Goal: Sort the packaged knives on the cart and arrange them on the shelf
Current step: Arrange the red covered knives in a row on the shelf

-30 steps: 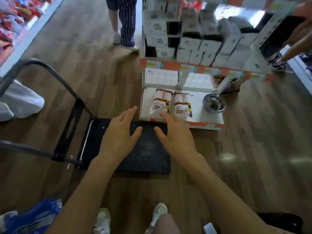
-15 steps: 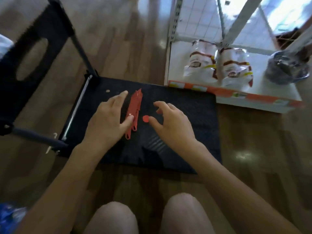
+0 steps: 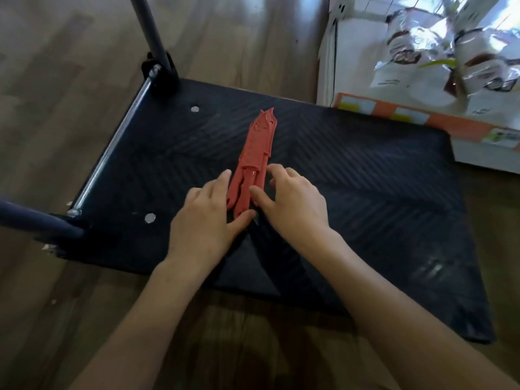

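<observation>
Brown wood-plank floor (image 3: 70,80) (glossy, light glare) under white display unit (image 3: 351,60).

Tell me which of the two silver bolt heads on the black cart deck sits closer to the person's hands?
The bolt head near the cart's front-left corner, just left of the left hand. The other bolt head lies farther back, by the handle post.

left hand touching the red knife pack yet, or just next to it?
Touching. In the head view, the left hand presses its thumb against the handle end of the red knife pack, index finger along its left edge, with no gap showing.
</observation>
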`<control>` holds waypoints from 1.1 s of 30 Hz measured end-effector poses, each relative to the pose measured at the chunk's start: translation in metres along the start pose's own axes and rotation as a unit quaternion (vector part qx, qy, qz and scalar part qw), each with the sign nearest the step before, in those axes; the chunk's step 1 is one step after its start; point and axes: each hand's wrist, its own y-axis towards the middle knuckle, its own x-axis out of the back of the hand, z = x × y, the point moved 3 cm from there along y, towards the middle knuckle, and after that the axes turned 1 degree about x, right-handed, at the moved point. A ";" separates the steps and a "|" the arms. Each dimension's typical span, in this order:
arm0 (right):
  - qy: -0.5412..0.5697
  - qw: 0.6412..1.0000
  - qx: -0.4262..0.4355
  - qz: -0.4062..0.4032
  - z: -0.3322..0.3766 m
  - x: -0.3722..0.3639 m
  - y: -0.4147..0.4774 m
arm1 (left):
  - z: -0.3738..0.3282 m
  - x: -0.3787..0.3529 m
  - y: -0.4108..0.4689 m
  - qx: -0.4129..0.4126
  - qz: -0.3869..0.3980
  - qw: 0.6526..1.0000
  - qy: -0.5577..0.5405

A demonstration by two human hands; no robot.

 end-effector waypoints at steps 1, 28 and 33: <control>-0.002 1.000 -0.006 0.001 -0.001 -0.005 0.002 | 0.002 -0.005 0.002 -0.001 0.001 1.000 0.005; 0.066 0.991 -0.106 0.041 -0.021 -0.042 0.034 | 0.015 -0.034 0.017 0.004 -0.075 0.997 -0.008; 0.088 0.983 -0.145 0.065 -0.032 -0.040 0.034 | 0.013 -0.040 0.012 -0.007 -0.071 0.997 -0.035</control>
